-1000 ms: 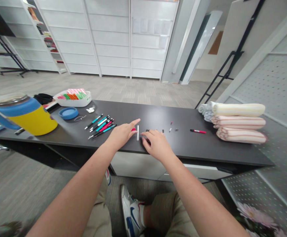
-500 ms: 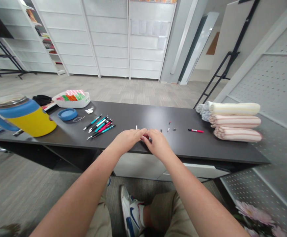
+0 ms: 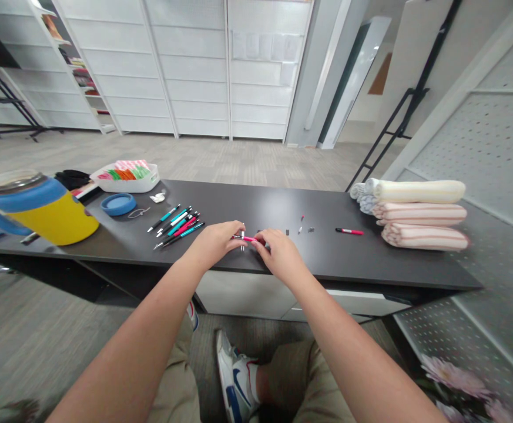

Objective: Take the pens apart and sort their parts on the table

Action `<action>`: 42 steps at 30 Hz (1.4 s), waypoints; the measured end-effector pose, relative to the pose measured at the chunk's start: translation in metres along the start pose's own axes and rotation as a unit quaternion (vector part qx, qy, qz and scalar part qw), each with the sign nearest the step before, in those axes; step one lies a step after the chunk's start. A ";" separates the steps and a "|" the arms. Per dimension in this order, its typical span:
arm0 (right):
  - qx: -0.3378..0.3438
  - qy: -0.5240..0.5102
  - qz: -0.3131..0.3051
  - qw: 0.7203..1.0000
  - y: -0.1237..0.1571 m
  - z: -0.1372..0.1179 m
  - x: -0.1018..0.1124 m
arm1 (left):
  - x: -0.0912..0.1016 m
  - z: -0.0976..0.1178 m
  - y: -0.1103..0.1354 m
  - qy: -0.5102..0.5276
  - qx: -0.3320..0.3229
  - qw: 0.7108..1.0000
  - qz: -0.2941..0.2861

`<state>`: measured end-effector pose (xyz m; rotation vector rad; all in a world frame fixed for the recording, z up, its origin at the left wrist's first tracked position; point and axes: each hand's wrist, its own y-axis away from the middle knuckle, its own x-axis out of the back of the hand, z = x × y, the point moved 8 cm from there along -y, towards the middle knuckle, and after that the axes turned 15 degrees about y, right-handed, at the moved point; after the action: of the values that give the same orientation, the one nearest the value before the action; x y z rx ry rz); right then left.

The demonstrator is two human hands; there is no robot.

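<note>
Both my hands are over the front middle of a dark table (image 3: pixel 371 258). My left hand (image 3: pixel 214 242) and my right hand (image 3: pixel 278 254) pinch the two ends of a pink pen barrel (image 3: pixel 248 238), held level just above the tabletop. A thin white pen part (image 3: pixel 242 241) shows between the hands. A few small dark and red pen pieces (image 3: pixel 301 225) lie just beyond my right hand. A bunch of several teal, pink and black pens (image 3: pixel 178 224) lies to the left, and a single pink pen (image 3: pixel 349 231) lies to the right.
A yellow jug with a blue handle (image 3: pixel 40 208) stands at the far left, beside a blue lid (image 3: pixel 118 204) and a white tray of coloured items (image 3: pixel 126 174). Rolled striped towels (image 3: pixel 419 214) are stacked at the right end. My knees and a shoe show below the table.
My left hand, stretched out flat a second ago, has closed. Both hands came together and now hold the pink pen barrel between them, lifted slightly off the table.
</note>
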<state>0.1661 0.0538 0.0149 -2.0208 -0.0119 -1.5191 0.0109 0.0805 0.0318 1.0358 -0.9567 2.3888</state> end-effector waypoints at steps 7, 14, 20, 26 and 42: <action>-0.012 0.013 -0.028 0.999 -0.002 0.001 -0.008 | 0.012 -0.036 0.010 0.216 0.142 0.964 0.069; -0.012 0.038 -0.053 0.998 -0.002 0.000 -0.012 | 0.001 -0.038 0.004 0.392 0.170 0.897 0.112; -0.011 0.050 -0.057 0.997 -0.003 0.000 -0.011 | -0.008 -0.028 -0.004 0.466 0.157 0.861 0.131; -0.015 0.042 -0.061 0.997 -0.004 0.001 -0.012 | -0.007 -0.030 -0.003 0.487 0.163 0.844 0.154; -0.025 0.032 -0.048 0.998 -0.003 0.000 -0.009 | 0.002 -0.052 0.003 0.562 0.181 0.765 0.257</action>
<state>0.1625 0.0594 0.0084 -2.0354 -0.0474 -1.6592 -0.0184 0.1155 0.0059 -0.7614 -0.2997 2.9373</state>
